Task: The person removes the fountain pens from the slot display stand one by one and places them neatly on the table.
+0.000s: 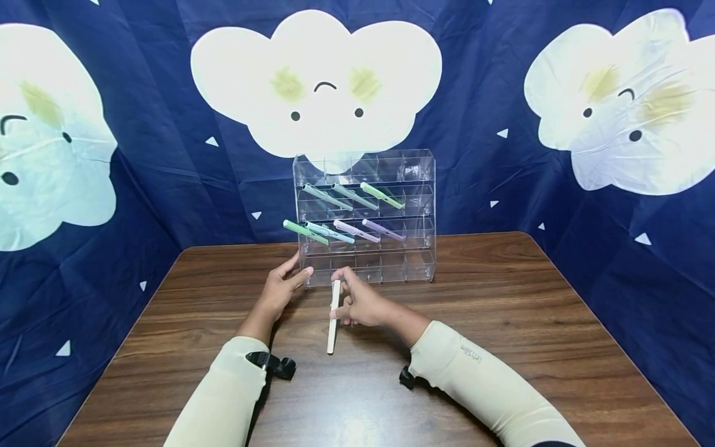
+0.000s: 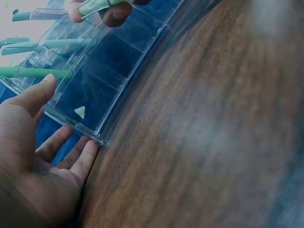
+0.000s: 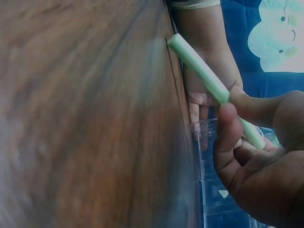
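A clear acrylic pen rack (image 1: 420, 259) with tiers of small compartments stands at the back of the table. My right hand (image 1: 363, 303) pinches a pale green pen (image 1: 332, 335) in front of the rack's bottom tier; it looks nearly white in the head view. In the right wrist view thumb and fingers close on the pen (image 3: 199, 69), its clip partly hidden by the hand. At the rack's lower left corner my left hand (image 1: 279, 292) touches the side, thumb and fingers extended, as the left wrist view shows of that hand (image 2: 52, 175).
Slanted in the rack's middle tiers are several pens, among them a light green pen (image 1: 382, 195), a green pen (image 1: 304, 231), a pink pen (image 1: 357, 231) and a purple pen (image 1: 384, 230). Behind the wooden table (image 1: 357, 397) hangs a blue cloth (image 1: 480, 186) with clouds.
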Tool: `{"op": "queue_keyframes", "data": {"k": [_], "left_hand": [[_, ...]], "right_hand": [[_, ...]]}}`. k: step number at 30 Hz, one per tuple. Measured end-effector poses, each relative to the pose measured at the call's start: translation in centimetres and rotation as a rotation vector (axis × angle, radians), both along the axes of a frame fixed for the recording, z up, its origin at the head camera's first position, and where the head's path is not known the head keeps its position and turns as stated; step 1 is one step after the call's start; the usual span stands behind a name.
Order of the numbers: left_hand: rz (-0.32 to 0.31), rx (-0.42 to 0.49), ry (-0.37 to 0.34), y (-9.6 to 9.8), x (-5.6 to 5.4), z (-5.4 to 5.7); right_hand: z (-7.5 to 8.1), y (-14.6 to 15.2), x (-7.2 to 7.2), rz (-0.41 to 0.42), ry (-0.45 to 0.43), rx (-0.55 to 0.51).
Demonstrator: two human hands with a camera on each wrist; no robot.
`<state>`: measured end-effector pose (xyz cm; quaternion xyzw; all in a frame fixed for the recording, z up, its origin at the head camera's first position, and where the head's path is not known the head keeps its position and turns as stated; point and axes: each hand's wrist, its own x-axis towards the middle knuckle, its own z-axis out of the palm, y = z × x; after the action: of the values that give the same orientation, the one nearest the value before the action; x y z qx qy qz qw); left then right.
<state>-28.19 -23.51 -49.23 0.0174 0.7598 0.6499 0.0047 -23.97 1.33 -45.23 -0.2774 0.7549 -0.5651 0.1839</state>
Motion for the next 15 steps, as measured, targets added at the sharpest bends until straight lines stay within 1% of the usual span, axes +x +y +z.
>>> {"op": "queue_keyframes", "data": {"k": [9,15], "left_hand": [[-0.006,0.028,0.001,-0.1,0.0,0.0],[-0.010,0.023,-0.006,0.0,0.1,0.2]], "right_hand": [[-0.8,-0.6,-0.3,0.037,0.037,0.042],[-1.1,-1.0,-0.3,0.009,0.015,0.039]]}}
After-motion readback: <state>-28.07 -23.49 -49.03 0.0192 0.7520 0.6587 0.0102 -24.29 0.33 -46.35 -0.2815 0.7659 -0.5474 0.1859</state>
